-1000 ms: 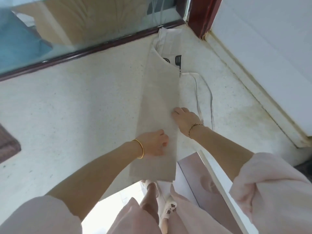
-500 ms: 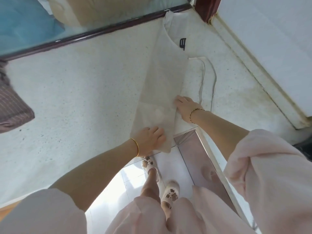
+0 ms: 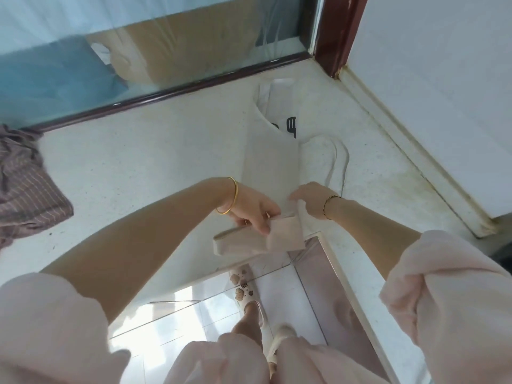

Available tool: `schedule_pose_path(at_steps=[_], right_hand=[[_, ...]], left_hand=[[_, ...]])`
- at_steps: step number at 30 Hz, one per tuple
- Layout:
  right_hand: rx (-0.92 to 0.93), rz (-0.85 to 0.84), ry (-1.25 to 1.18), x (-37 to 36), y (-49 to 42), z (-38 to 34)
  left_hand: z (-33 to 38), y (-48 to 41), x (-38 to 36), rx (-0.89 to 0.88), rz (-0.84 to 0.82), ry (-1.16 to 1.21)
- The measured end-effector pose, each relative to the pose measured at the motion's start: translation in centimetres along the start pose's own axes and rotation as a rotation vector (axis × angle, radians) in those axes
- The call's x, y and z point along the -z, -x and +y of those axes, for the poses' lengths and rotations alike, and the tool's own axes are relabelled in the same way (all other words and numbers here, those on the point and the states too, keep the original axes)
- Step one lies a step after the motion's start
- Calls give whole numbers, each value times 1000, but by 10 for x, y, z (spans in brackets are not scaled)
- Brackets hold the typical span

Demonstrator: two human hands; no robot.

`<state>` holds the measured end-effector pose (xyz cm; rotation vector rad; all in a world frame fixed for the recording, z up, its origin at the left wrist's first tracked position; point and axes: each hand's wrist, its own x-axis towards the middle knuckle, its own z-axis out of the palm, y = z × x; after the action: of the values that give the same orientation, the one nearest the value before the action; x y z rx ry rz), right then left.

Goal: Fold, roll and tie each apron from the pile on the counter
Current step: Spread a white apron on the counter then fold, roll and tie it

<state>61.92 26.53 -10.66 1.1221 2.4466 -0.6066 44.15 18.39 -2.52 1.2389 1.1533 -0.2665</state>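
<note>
A beige apron (image 3: 270,162), folded into a long narrow strip, lies on the white counter (image 3: 144,167) and runs from the near edge toward the corner. Black print shows at its far end. Its near end (image 3: 257,241) is turned over into a short roll at the counter's edge. My left hand (image 3: 255,209) pinches that rolled end from above. My right hand (image 3: 310,199) grips the strip's right edge beside the roll. The apron's white strings (image 3: 336,162) loop on the counter to the right of the strip.
A brown striped cloth pile (image 3: 25,184) lies at the far left of the counter. A glass pane with a dark frame (image 3: 166,92) bounds the back and a white wall (image 3: 432,79) the right. Below the counter's near edge are floor tiles and my feet.
The strip's near end, flat before, is now lifted and turned over into a roll. Both hands have gone from pressing flat on the cloth to gripping it.
</note>
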Motion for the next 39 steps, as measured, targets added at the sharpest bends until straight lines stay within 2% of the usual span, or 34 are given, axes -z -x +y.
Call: schedule_pose_path(at_steps=[1, 3, 5, 7, 10, 11, 13, 15, 19, 21, 23, 25, 28, 33, 39], right_hand=[[-4, 18, -48, 4, -2, 3], [-26, 67, -145, 11, -10, 8], [-71, 101, -228, 23, -18, 11], [-90, 112, -305, 37, -27, 11], [-106, 19, -336, 54, -40, 12], [-108, -43, -354, 55, -43, 13], [-154, -153, -431, 55, -54, 19], [-240, -164, -594, 53, -61, 24], [-411, -135, -1069, 54, -72, 24], [-471, -160, -1226, 55, -81, 27], [-588, -185, -1272, 54, -85, 29], [-572, -168, -1197, 51, -86, 31], [-507, -109, -955, 51, -85, 21], [-586, 60, -620, 37, -94, 0], [-652, 182, -543, 23, -97, -11]], left_hand=[[10, 7, 9, -12, -92, 99], [27, 20, 33, -49, -183, 137], [43, 30, 61, -78, -208, 113], [59, 37, 92, -82, -158, 77], [76, 32, 144, -86, 41, -24], [79, 26, 159, -86, 139, -127], [83, 5, 194, -66, 370, -481], [78, -25, 221, -56, 574, -698], [53, -79, 256, -65, 769, -621], [39, -104, 271, -59, 828, -578], [27, -125, 281, -55, 859, -561], [19, -143, 288, -36, 866, -553], [14, -159, 294, 26, 863, -605], [6, -174, 297, 85, 828, -778], [-5, -183, 306, 94, 849, -852]])
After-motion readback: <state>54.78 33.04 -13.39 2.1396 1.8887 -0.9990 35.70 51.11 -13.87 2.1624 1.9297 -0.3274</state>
